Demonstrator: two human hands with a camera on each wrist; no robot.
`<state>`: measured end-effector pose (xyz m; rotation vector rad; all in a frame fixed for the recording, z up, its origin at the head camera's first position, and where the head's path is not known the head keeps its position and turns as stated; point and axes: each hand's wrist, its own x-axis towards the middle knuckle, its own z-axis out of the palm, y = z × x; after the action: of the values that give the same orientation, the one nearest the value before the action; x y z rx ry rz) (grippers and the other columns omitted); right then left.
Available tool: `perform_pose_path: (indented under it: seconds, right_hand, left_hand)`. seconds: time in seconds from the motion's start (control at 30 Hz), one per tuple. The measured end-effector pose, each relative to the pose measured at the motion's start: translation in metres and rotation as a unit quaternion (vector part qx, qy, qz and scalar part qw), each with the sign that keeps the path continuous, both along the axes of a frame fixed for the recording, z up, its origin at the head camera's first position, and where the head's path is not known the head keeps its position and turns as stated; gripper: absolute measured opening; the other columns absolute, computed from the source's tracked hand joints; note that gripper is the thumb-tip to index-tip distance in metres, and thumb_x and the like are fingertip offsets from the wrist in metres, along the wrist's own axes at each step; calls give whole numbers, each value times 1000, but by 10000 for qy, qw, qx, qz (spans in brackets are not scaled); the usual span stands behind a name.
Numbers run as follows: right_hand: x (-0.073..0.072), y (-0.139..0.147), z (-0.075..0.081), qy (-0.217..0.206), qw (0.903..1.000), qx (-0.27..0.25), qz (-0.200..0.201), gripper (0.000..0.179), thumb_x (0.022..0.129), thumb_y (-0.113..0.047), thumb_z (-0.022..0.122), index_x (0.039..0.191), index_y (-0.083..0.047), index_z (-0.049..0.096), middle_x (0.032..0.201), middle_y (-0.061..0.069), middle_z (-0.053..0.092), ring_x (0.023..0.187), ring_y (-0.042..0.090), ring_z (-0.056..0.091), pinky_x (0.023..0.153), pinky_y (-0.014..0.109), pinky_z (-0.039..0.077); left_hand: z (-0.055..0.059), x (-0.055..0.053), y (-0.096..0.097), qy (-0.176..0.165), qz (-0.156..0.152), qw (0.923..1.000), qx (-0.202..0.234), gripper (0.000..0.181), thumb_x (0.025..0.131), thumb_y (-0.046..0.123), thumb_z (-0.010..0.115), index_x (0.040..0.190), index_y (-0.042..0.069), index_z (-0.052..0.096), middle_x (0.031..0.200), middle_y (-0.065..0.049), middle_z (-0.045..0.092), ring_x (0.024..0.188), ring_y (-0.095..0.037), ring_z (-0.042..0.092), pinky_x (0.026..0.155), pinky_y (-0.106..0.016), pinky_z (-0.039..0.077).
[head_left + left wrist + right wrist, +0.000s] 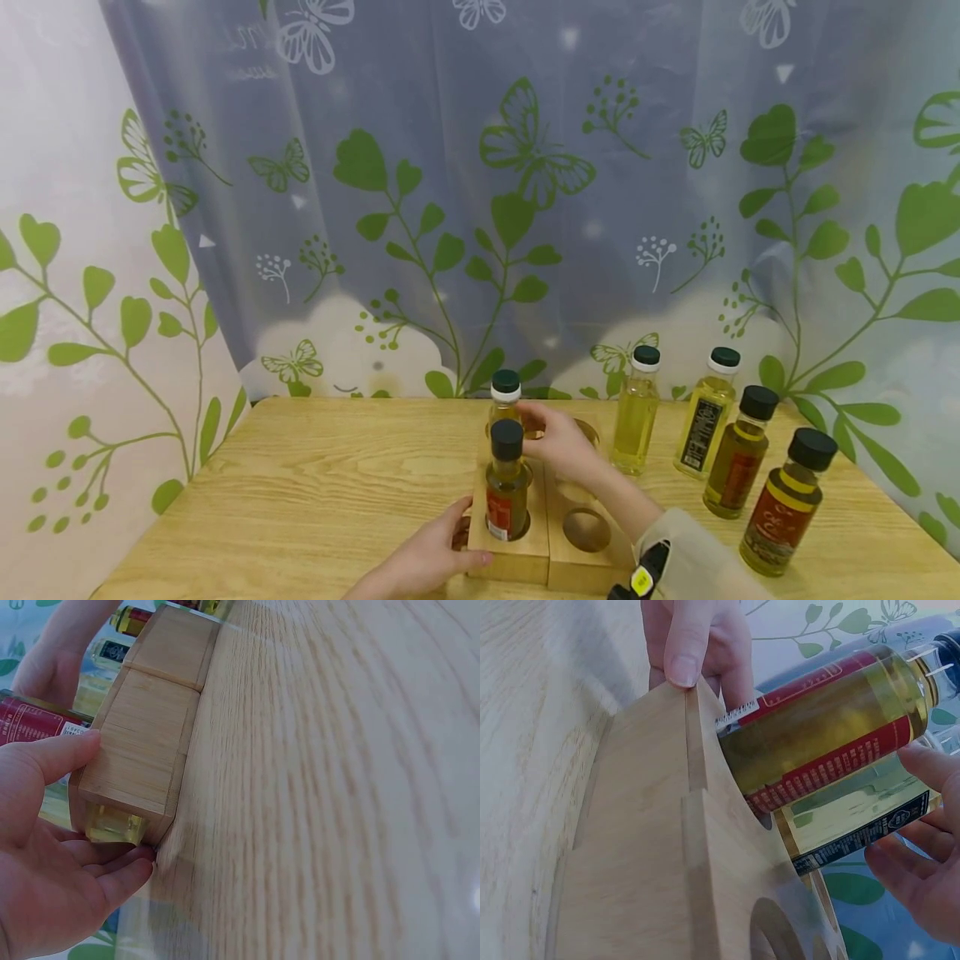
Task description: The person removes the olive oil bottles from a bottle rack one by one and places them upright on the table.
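Two wooden bottle holders with round holes stand side by side. My left hand [427, 554] grips the front left corner of the left wooden bottle holder [513, 568], thumb on its front and fingers along its side. A dark-capped oil bottle [507, 492] with a red label stands in that holder's front hole. Behind it, partly hidden, is a square oil bottle [855, 829] with a black label and green cap. My right hand [566, 446] holds this square bottle, thumb and fingers on opposite sides. The right wooden bottle holder [588, 575] has a bare front hole.
Four more oil bottles stand right of the holders: a clear one [635, 412], a black-labelled one [705, 417], and red-labelled ones [738, 462] [783, 508]. The wooden table [322, 475] extends left. A printed curtain [420, 208] hangs behind it.
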<state>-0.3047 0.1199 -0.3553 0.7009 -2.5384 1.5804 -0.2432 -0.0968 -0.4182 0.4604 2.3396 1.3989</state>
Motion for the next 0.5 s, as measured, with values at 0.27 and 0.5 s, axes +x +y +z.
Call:
perform_pose_path:
  seconds: [0.27, 0.5]
  right_hand:
    - [1, -2, -2, -127, 9990, -72, -422, 55, 79, -6, 72, 129, 4, 51, 114, 16, 60, 103, 30, 57, 90, 48, 45]
    - [-2, -1, -2, -151, 9985, -53, -517, 54, 80, -7, 71, 129, 4, 51, 115, 14, 61, 105, 31, 56, 90, 47, 45]
  left_hand:
    - [0, 2, 1, -109, 57, 9999, 79, 88, 83, 36, 70, 142, -9, 23, 135, -30, 39, 118, -43, 44, 93, -55, 38]
    - [0, 1, 1, -115, 98, 9999, 59, 88, 82, 36, 71, 141, -9, 24, 134, -30, 41, 118, -43, 45, 93, -55, 38]
